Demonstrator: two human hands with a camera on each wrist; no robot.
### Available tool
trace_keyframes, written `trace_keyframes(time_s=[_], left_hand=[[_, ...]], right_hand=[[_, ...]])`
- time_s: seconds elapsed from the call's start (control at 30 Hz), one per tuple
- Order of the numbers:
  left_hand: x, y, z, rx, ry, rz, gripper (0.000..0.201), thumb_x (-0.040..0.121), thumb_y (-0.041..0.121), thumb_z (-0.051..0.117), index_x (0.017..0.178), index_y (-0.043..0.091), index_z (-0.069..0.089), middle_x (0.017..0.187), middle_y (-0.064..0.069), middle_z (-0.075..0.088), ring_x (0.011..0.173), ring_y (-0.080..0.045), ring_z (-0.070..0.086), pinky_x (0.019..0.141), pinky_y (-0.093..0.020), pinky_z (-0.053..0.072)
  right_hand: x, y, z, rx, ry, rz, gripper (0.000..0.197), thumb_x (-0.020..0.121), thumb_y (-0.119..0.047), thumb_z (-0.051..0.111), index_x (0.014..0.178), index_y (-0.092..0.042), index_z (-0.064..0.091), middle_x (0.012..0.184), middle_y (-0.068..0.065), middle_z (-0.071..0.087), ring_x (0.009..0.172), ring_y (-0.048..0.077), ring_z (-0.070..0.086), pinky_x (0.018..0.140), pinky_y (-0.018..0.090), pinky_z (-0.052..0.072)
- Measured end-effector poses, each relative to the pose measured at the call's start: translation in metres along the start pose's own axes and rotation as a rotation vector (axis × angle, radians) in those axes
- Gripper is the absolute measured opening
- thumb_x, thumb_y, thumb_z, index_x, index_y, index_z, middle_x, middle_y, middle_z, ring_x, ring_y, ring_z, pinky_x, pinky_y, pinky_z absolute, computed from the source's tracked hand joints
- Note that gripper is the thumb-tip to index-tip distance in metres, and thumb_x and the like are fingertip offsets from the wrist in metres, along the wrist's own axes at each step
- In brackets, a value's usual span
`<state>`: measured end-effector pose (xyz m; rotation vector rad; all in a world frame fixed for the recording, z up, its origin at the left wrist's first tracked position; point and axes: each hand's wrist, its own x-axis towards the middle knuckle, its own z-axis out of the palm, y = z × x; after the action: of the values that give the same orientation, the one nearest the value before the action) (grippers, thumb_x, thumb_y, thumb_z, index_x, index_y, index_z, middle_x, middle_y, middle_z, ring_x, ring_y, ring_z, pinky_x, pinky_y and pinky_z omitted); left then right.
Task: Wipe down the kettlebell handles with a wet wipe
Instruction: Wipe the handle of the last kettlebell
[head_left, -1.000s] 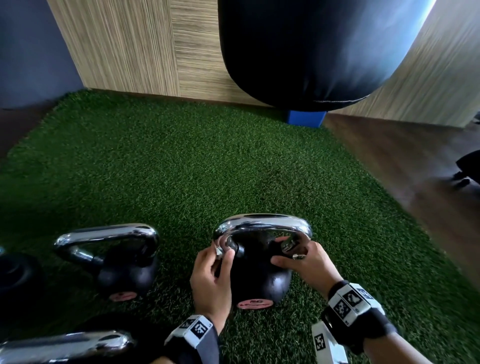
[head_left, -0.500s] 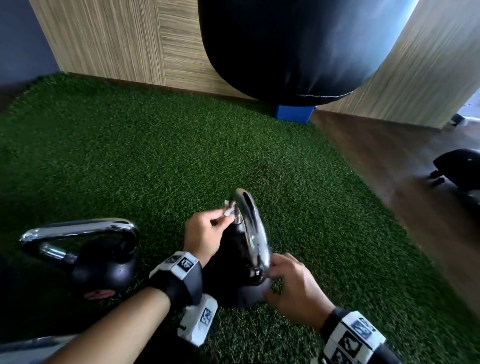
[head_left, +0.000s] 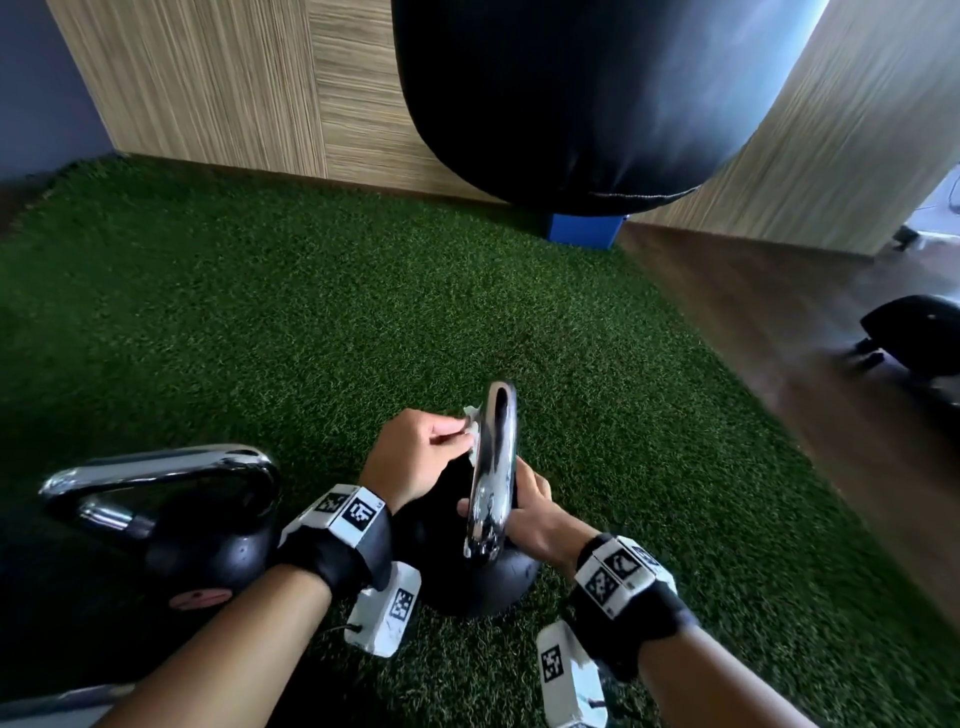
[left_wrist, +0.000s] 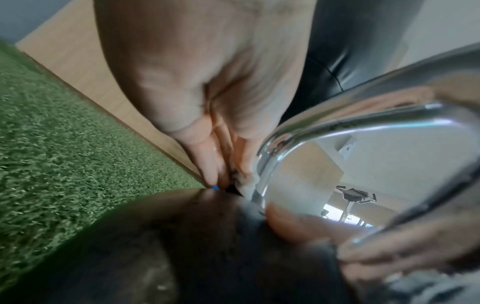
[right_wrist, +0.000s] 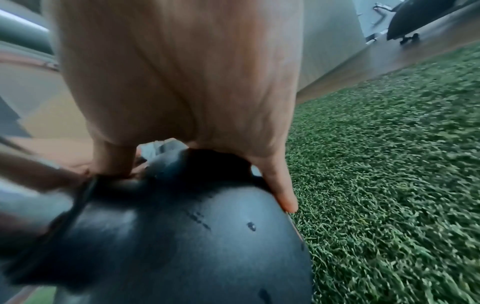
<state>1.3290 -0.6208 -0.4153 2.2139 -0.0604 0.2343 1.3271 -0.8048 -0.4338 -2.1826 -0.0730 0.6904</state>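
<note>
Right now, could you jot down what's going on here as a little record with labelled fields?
Place: green turf mat beside a wood-panelled wall
Being cleaned: chrome handle of a black kettlebell
Left hand: pinches a white wet wipe against the handle
Right hand: grips the handle's near, lower end, steadying the kettlebell
Waiting: second kettlebell to the left
Overhead: black punching bag

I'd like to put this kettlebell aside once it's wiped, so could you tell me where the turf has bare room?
Bare turf stretches ahead, from the kettlebell being wiped to the punching bag, and rightward to the wooden floor. The near left is crowded: a second kettlebell sits close beside the left hand.
</note>
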Motion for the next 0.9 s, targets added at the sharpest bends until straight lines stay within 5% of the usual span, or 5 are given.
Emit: trace_keyframes(time_s=[0.13,0.27,0.4,0.5,0.9], left_hand=[[0.010,0.015,-0.005,-0.051,0.016,-0.010,0.012,0.091,0.026,0.073,0.085,0.020,0.081,0.075,0.010,0.078,0.061,-0.006,0.069,0.057,-0.013,0.052],[0.013,0.027,-0.006,-0.193,0.157,-0.028,0.022,0.089,0.026,0.077,0.109,0.017,0.079,0.103,0.006,0.079,0.085,0.003,0.073,0.078,-0.019,0.060],[0.016,0.027,-0.007,-0.154,0.089,-0.019,0.021,0.092,0.022,0.075,0.111,0.015,0.079,0.095,0.004,0.078,0.062,0.015,0.063,0.053,-0.001,0.043],[0.025,0.029,-0.019,-0.339,0.041,-0.107,0.025,0.088,0.018,0.078,0.112,0.014,0.077,0.109,-0.002,0.078,0.093,-0.009,0.075,0.081,-0.021,0.059],[0.002,0.050,-0.046,-0.630,-0.121,-0.183,0.019,0.071,0.026,0.088,0.089,0.019,0.084,0.086,-0.006,0.081,0.078,-0.016,0.078,0.067,-0.018,0.060]], right_hand=[[0.004,0.007,0.005,0.075,0.029,0.001,0.106,0.073,-0.047,0.083,0.156,-0.034,0.017,0.157,-0.003,0.011,0.140,0.028,0.025,0.110,0.048,0.039],[0.003,0.009,0.004,0.107,0.034,0.003,0.107,0.074,-0.045,0.083,0.157,-0.034,0.016,0.158,-0.003,0.012,0.141,0.028,0.026,0.108,0.044,0.041],[0.000,0.008,0.003,0.128,0.031,0.000,0.105,0.076,-0.043,0.082,0.157,-0.035,0.016,0.158,-0.004,0.011,0.142,0.029,0.026,0.109,0.045,0.040],[-0.001,0.009,0.004,0.131,0.052,-0.009,0.103,0.078,-0.043,0.081,0.157,-0.034,0.016,0.158,-0.003,0.013,0.142,0.027,0.027,0.111,0.042,0.038],[0.002,0.018,0.006,0.164,0.066,-0.037,0.101,0.077,-0.043,0.082,0.156,-0.036,0.020,0.157,-0.005,0.015,0.136,0.022,0.031,0.102,0.032,0.038]])
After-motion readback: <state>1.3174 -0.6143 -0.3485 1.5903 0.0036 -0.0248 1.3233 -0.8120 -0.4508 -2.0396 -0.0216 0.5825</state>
